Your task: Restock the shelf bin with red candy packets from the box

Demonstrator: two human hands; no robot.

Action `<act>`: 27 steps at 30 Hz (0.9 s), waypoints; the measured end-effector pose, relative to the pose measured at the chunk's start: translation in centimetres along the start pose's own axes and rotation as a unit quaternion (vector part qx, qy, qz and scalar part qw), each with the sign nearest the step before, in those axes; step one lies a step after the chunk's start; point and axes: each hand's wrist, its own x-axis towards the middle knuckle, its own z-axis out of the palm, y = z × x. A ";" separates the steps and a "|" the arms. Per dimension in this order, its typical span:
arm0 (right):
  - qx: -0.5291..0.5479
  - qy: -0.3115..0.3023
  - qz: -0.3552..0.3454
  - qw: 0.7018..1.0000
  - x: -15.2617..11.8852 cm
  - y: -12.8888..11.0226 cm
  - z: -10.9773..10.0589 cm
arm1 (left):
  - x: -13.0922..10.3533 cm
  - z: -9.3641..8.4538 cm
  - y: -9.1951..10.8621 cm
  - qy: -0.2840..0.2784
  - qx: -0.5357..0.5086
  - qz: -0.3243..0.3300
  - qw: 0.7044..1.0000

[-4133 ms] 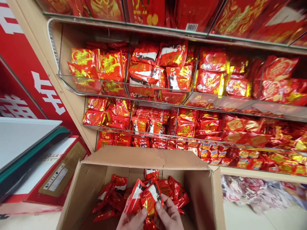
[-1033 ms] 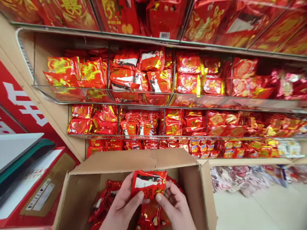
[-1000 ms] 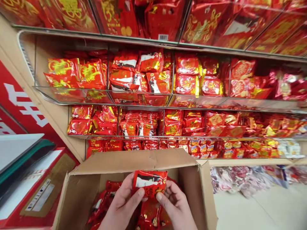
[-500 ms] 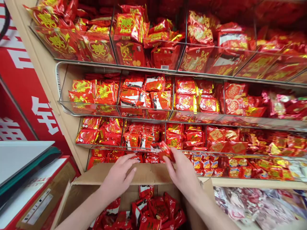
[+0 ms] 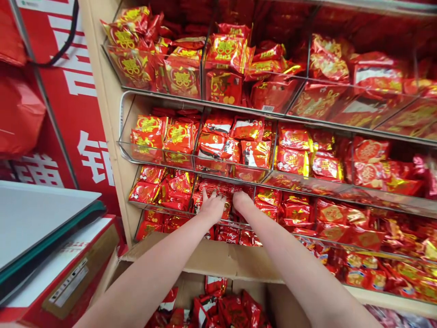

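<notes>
My left hand (image 5: pixel 213 207) rests with its fingers spread on the red packets (image 5: pixel 205 187) packed in rows in a third-shelf compartment. Beside it, my right hand (image 5: pixel 243 201) reaches into the right side of the same compartment. Its fingers are hidden behind the hand and among the packets, so any packet in it cannot be seen. Below my forearms stands an open cardboard box (image 5: pixel 218 259) with loose red packets (image 5: pixel 235 310) inside, some with a black-and-white print.
Clear-fronted shelves (image 5: pixel 235 175) of red and gold packets rise in front, split by dividers. A lower row holds packets marked LOVE (image 5: pixel 228 234). At left are a red-edged carton (image 5: pixel 68 287) and a pale flat board (image 5: pixel 41 214). A red wall panel (image 5: pixel 92 155) carries white characters.
Both hands have moved forward from above the box into the shelf compartment. The red packet seen in my right hand earlier is now out of sight. The view has shifted left.
</notes>
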 end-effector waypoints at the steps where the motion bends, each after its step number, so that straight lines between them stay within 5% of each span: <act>1: -0.006 -0.006 0.003 1.000 0.5 0.1 0.4 | 0.1 0.0 -0.5 -0.001 0.007 -0.005 1.000; 12: -0.017 0.033 0.002 0.999 2.6 0.4 2.5 | 0.6 1.1 -1.7 -0.008 0.013 -0.023 1.000; 18: 0.003 0.010 -0.013 1.000 2.0 0.7 0.9 | 0.7 1.3 -1.6 -0.032 0.002 -0.019 0.999; 22: 0.042 0.106 -0.048 0.992 -4.1 0.4 -0.7 | 1.0 1.6 -1.4 -0.044 -0.004 -0.013 0.999; 24: 0.137 0.208 -0.135 0.959 -9.4 0.1 -0.7 | 1.2 1.3 -1.2 -0.042 -0.004 -0.001 0.999; 27: 0.301 0.202 -0.301 0.882 -18.5 -0.1 1.7 | 0.5 -0.2 -0.6 -0.003 0.002 0.061 0.998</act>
